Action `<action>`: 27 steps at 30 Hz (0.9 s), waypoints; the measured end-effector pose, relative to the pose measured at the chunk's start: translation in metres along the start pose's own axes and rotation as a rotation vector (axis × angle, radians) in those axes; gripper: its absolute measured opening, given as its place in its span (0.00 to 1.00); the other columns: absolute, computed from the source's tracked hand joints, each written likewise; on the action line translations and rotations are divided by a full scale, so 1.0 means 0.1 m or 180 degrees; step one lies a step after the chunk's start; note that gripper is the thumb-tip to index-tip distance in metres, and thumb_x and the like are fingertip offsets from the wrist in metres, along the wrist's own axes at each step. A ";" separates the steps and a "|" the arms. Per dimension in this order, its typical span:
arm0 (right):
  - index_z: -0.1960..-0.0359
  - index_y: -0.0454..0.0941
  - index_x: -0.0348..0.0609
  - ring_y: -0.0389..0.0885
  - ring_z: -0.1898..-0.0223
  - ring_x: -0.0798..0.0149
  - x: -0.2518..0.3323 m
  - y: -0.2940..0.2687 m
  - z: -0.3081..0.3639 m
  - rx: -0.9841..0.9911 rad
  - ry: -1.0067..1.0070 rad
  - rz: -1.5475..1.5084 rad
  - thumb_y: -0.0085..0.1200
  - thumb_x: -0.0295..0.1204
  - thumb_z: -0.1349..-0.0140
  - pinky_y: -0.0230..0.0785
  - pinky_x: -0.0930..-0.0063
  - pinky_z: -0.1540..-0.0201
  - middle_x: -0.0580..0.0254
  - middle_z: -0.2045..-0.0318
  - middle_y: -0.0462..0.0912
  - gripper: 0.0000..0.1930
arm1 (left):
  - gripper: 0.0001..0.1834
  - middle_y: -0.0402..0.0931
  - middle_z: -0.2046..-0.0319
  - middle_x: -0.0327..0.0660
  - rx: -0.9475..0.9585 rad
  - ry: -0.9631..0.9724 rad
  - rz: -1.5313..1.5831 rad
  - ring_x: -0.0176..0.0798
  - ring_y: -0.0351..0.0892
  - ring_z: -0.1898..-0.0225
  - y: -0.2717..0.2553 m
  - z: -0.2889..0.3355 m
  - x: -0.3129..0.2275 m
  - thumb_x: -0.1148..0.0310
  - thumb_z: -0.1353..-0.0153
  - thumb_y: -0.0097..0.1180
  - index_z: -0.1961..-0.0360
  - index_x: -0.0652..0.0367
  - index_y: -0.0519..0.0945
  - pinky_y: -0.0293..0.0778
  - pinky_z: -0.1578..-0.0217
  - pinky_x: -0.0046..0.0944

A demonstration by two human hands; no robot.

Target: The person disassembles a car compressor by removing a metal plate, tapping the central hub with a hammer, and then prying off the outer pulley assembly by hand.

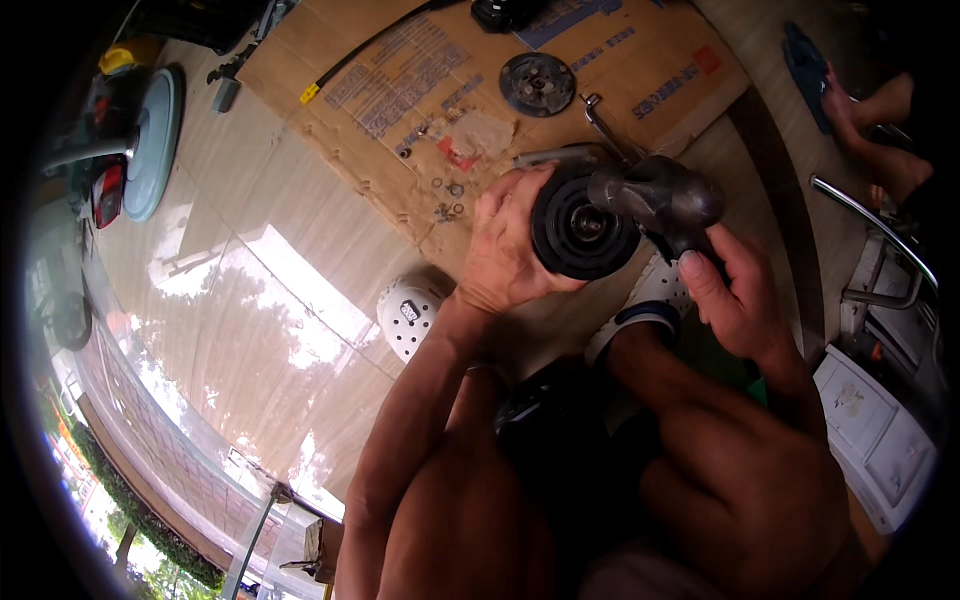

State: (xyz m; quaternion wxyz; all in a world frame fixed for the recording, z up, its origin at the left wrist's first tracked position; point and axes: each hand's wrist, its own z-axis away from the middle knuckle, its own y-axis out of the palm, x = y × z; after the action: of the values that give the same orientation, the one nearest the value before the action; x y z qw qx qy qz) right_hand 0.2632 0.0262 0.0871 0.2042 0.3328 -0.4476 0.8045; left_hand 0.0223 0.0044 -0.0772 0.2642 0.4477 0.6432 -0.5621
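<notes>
Between my knees my left hand (pixel 508 245) grips a black round part (pixel 566 250) by its side, fingers wrapped round it. Concentric rings surround a dark metal centre on its upward face. My right hand (pixel 738 298) is closed round the handle of a hammer. The dark, blunt hammer head (pixel 668 196) overlaps the right rim of the round part in view; whether they touch I cannot tell. Just beyond, a bent metal rod tool (pixel 603 122) lies on the cardboard, partly hidden behind the hammer.
Flattened cardboard (pixel 345 150) covers the floor ahead, carrying a dark disc (pixel 537 84), small rings (pixel 455 190) and a yellow-tipped black cable (pixel 310 93). A round grey-blue base (pixel 157 145) stands left. At right are another person's foot (pixel 845 110) and a white case (pixel 880 430).
</notes>
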 end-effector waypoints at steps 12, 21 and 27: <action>0.63 0.77 0.36 0.80 0.78 0.54 -0.34 -0.12 0.56 0.0048 -0.0680 0.0307 0.59 0.33 0.36 0.68 0.65 0.75 0.54 0.78 0.79 0.11 | 0.61 0.70 0.38 0.48 -0.0030 0.0330 -0.0116 0.56 0.66 0.35 0.07 -0.05 0.02 0.55 0.71 0.81 0.33 0.64 0.65 0.60 0.33 0.49; 0.64 0.74 0.36 0.81 0.77 0.47 -0.29 0.01 0.41 0.0028 -0.0635 0.0348 0.59 0.36 0.33 0.70 0.60 0.74 0.50 0.77 0.80 0.14 | 0.62 0.72 0.38 0.50 -0.0036 0.0436 -0.0139 0.57 0.68 0.36 0.05 -0.05 0.00 0.57 0.68 0.81 0.31 0.64 0.61 0.63 0.35 0.50; 0.65 0.74 0.36 0.80 0.77 0.46 -0.26 -0.08 0.52 0.0056 -0.0669 0.0377 0.59 0.36 0.33 0.70 0.59 0.74 0.49 0.77 0.79 0.14 | 0.63 0.72 0.37 0.51 -0.0002 0.0369 -0.0093 0.58 0.68 0.36 0.06 -0.09 -0.02 0.56 0.66 0.82 0.30 0.64 0.59 0.63 0.35 0.50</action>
State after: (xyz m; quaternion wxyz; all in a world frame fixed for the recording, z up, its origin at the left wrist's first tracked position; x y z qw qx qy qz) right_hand 0.3046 -0.0149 0.0931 0.1054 0.3900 -0.4783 0.7797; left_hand 0.0302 0.0121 -0.0764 0.2183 0.4700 0.6642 -0.5388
